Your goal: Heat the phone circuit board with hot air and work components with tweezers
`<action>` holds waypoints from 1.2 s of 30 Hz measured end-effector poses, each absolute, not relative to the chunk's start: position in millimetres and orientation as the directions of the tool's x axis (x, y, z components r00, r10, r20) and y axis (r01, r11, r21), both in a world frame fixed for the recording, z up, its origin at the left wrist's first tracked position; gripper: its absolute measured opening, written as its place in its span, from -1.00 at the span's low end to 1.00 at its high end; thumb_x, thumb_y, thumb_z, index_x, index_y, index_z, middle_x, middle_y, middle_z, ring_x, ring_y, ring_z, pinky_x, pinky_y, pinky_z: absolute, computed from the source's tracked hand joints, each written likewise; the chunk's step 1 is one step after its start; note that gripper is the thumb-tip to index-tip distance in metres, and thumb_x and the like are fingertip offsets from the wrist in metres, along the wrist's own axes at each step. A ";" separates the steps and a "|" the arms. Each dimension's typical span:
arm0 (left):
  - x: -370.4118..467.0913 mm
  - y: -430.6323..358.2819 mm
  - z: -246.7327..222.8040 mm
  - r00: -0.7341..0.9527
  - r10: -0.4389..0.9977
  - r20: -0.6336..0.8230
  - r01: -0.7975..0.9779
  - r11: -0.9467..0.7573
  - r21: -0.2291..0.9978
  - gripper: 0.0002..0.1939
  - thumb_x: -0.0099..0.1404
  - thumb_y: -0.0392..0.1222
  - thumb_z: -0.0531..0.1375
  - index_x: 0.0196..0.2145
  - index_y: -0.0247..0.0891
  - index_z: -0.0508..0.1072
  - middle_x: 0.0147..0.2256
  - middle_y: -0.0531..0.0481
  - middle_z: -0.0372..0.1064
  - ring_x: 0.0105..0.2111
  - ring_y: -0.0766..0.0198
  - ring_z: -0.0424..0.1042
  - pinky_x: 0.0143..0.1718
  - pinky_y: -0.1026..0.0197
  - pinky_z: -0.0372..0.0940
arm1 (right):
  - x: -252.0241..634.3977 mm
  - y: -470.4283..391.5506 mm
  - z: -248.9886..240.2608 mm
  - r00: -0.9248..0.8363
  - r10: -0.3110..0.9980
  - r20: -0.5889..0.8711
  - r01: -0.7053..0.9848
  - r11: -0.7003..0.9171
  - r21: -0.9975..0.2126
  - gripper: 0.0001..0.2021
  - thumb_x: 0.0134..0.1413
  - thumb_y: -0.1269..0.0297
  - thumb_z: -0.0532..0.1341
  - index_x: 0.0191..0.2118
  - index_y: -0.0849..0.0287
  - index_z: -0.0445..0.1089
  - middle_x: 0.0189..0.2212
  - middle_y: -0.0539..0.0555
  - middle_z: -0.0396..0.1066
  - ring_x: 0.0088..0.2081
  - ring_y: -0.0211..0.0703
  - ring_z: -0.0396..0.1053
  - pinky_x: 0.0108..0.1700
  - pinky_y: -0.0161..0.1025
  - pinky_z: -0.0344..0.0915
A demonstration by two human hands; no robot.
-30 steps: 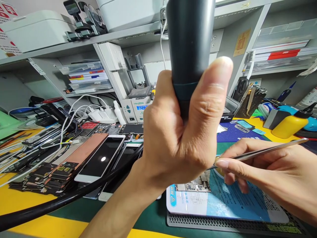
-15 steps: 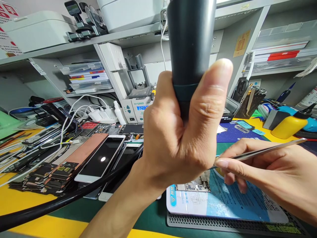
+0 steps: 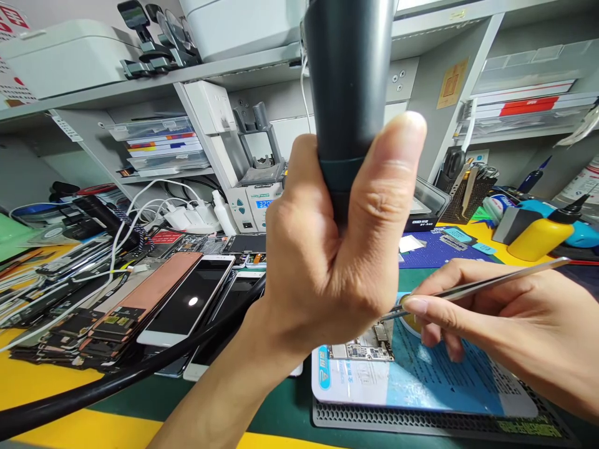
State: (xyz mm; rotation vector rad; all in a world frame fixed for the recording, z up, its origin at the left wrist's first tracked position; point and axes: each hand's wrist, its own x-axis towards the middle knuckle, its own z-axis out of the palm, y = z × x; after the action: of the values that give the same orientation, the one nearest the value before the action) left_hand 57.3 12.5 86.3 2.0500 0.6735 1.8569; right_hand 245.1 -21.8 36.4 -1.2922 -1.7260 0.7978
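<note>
My left hand point(image 3: 337, 249), closed with the thumb up, grips the black handle of a hot air gun point(image 3: 349, 81). The gun's lower end is hidden behind the hand. To the right, my right hand point(image 3: 486, 318) pinches metal tweezers point(image 3: 505, 280) that slant down left; their tips reach toward a small phone circuit board point(image 3: 369, 350). Whether the tips touch it is hidden by my left hand. That board lies on a white and blue printed mat point(image 3: 435, 393), partly covered from view by the same hand.
A thick black hose point(image 3: 140, 368) crosses at the left, past phones point(image 3: 191, 299) and stacked phone parts point(image 3: 135, 299). Behind stands a station point(image 3: 248, 209) with a lit blue display. A yellow bottle point(image 3: 540, 237) and tool holder point(image 3: 468, 193) stand at right.
The view has shifted slightly. My left hand and the hot air gun sit a little further left, and more of the tweezers' tips shows beside the board. Both grips are unchanged.
</note>
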 end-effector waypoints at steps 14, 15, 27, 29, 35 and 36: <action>57.1 14.3 87.8 0.075 0.527 0.846 0.074 -0.849 0.523 -0.66 0.42 0.14 0.05 -0.33 -0.10 0.43 -0.39 0.00 0.21 -0.54 0.24 0.39 -0.62 0.14 0.19 | 248.6 -21.7 33.5 -0.141 0.966 0.217 0.452 0.258 -0.854 -0.74 -0.03 -0.07 0.36 -0.55 -0.05 0.57 -0.62 -0.02 0.50 -0.68 -0.12 0.41 -0.69 -0.28 0.34; 57.9 14.8 86.9 0.092 0.519 0.850 0.072 -0.855 0.514 -0.66 0.42 0.14 0.04 -0.32 -0.10 0.44 -0.38 -0.01 0.20 -0.53 0.24 0.39 -0.62 0.14 0.18 | 248.3 -21.8 33.7 -0.142 0.966 0.217 0.453 0.259 -0.853 -0.74 -0.03 -0.07 0.36 -0.55 -0.05 0.57 -0.62 -0.02 0.50 -0.68 -0.12 0.41 -0.69 -0.28 0.34; 61.0 7.2 90.8 0.074 0.606 0.792 0.076 -0.795 0.602 -0.50 0.29 0.37 0.07 -0.35 -0.15 0.38 -0.41 -0.05 0.27 -0.56 0.19 0.38 -0.64 0.08 0.14 | 248.9 -22.9 34.7 -0.142 0.960 0.240 0.464 0.279 -0.841 -0.75 -0.01 -0.04 0.35 -0.58 -0.10 0.57 -0.62 -0.03 0.52 -0.67 -0.13 0.43 -0.70 -0.32 0.35; 60.2 4.9 90.5 0.083 0.601 0.795 0.093 -0.799 0.594 -0.49 0.30 0.38 0.05 -0.35 -0.15 0.38 -0.40 -0.05 0.25 -0.54 0.18 0.38 -0.61 0.09 0.17 | 248.4 -22.4 35.0 -0.144 0.957 0.251 0.462 0.289 -0.839 -0.74 -0.02 -0.05 0.36 -0.58 -0.09 0.57 -0.62 -0.03 0.51 -0.68 -0.13 0.42 -0.70 -0.32 0.35; 76.6 8.0 78.6 -0.026 0.524 0.852 0.151 -0.840 0.521 -0.52 0.48 0.20 -0.21 -0.27 -0.07 0.38 -0.34 0.03 0.18 -0.55 0.33 0.34 -0.60 0.18 0.20 | 250.3 -21.0 33.5 -0.165 0.942 0.293 0.458 0.336 -0.823 -0.73 -0.03 -0.07 0.37 -0.62 -0.12 0.54 -0.63 -0.07 0.50 -0.67 -0.15 0.44 -0.72 -0.37 0.36; 79.3 8.9 77.3 -0.051 0.528 0.848 0.153 -0.835 0.529 -0.54 0.48 0.18 -0.20 -0.26 -0.07 0.37 -0.35 0.04 0.18 -0.56 0.34 0.33 -0.62 0.20 0.19 | 250.9 -20.9 32.8 -0.163 0.944 0.288 0.457 0.331 -0.826 -0.74 -0.03 -0.06 0.37 -0.61 -0.12 0.55 -0.63 -0.07 0.50 -0.68 -0.15 0.44 -0.71 -0.37 0.37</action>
State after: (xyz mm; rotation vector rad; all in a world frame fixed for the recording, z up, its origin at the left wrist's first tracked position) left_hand 79.3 8.9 77.3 1.9522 0.7303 1.9657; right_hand 250.9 -20.9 32.8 -1.2519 -1.7685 0.7409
